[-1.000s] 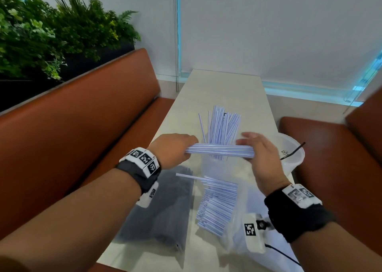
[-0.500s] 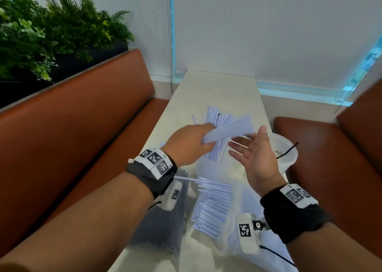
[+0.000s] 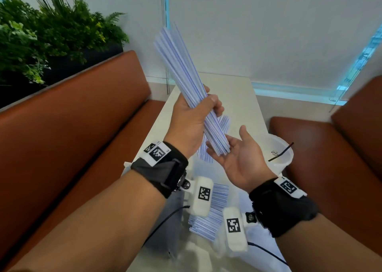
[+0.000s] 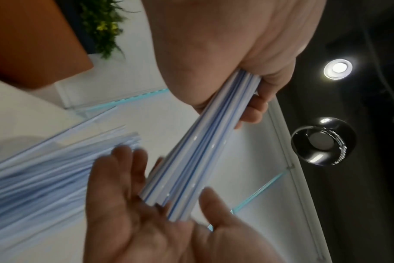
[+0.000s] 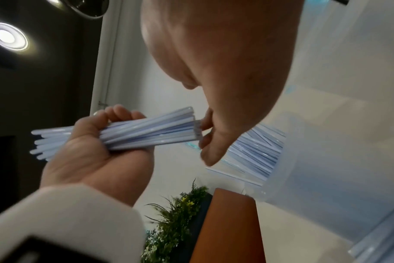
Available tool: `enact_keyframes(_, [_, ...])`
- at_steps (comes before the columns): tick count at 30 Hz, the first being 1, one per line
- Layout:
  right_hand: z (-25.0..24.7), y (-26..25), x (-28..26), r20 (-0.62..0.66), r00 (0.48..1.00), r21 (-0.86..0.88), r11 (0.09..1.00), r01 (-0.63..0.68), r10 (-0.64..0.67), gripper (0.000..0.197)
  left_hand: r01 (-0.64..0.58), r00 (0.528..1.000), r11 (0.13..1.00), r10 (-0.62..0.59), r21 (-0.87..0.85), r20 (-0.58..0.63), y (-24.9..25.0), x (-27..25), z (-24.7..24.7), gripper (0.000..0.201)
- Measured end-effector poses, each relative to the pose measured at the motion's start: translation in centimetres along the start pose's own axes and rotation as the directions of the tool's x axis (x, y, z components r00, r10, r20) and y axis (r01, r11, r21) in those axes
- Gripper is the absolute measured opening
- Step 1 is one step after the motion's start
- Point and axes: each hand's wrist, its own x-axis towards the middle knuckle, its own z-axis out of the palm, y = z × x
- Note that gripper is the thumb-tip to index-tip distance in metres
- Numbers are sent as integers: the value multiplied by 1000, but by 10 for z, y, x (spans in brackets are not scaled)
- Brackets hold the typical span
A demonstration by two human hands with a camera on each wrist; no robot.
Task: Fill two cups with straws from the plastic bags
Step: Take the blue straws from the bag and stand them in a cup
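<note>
1. Head view: left hand grips bundle of straws mid-length, tilted up-left above the table.
2. Right hand, fingers spread flat, palm under the bundle's lower ends, touching.
3. More straws in clear cup; white cup at table's right edge.

My straw bundle stands tilted, white with blue stripes. More straws lie in the plastic bag. A white cup sits on the desk

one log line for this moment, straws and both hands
left hand grips straw bundle tilted | right hand open, palm under bundle's lower ends | cup holds one dark straw
</note>
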Motion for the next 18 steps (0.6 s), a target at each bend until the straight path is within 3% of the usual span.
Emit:
enact_keyframes(2, [1,1,-1,67,998,-108,994,-7,14,76,15,1000,1000,-15,13,-13,0,1,-2,17])
enact_keyframes(4, [3,5,-2,110,991,-310,945,104,-73,53,29,999,999,-29,41,-15,-3,1,-5,17])
enact_keyframes(6, [2,6,-3,199,950,-576,755,313,-242,30,51,998,998,-49,43,-38,-4,2,-8,16])
enact_keyframes(8, [2,8,-3,329,914,-780,478,405,-237,26,82,996,994,-80,69,-39,-6,-1,-9,16])
enact_keyframes(10, [2,11,-1,332,922,-866,325,381,-199,23,116,993,988,-114,98,-21,-8,-4,-8,17])
enact_keyframes(14, [-7,15,7,264,929,-939,151,309,-259,23,102,994,995,-101,22,-38,3,6,-12,24])
enact_keyframes(16, [-12,18,10,269,927,-952,77,298,-259,29,81,997,993,-81,80,-13,6,11,-13,15])
enact_keyframes(18, [-18,18,12,292,917,-956,-81,281,-272,37,40,999,989,-37,146,-25,8,16,-16,13])
